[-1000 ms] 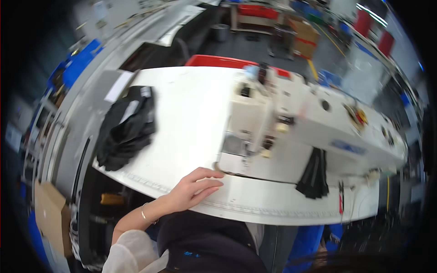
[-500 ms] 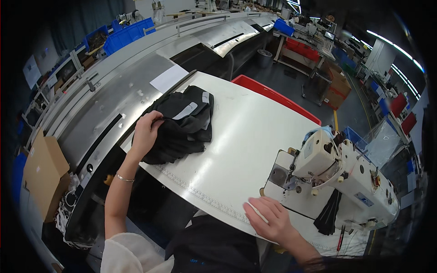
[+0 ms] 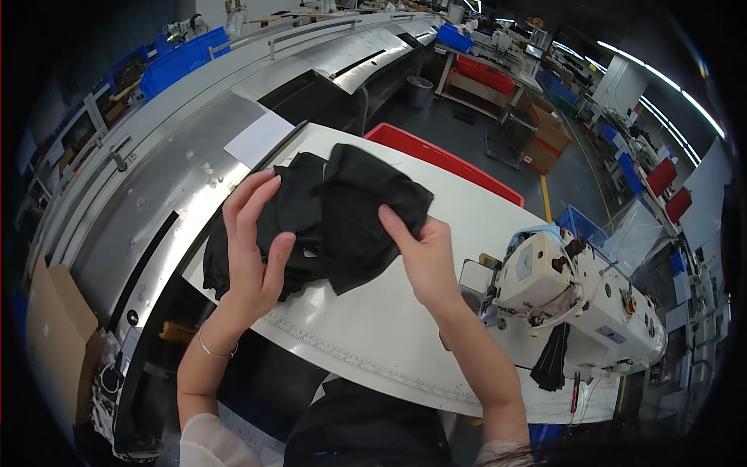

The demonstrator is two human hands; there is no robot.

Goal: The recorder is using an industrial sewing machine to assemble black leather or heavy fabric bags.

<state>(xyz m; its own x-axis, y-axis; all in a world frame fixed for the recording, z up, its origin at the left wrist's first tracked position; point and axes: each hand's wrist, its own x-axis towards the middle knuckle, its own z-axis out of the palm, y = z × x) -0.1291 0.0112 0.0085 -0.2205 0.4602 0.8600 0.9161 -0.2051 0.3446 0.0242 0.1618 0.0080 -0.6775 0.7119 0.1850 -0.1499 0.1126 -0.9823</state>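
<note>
The right hand (image 3: 428,261) is pinching black cloth (image 3: 362,218) by its four-o'clock side. The left hand (image 3: 253,276) is gaping wide at eight o'clock.

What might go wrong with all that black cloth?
The black fabric piece pinched in the right hand overlaps the black fabric pile, so it might drag other pieces along. The pile lies near an edge of the white sewing table, so a tug might pull some off.
</note>
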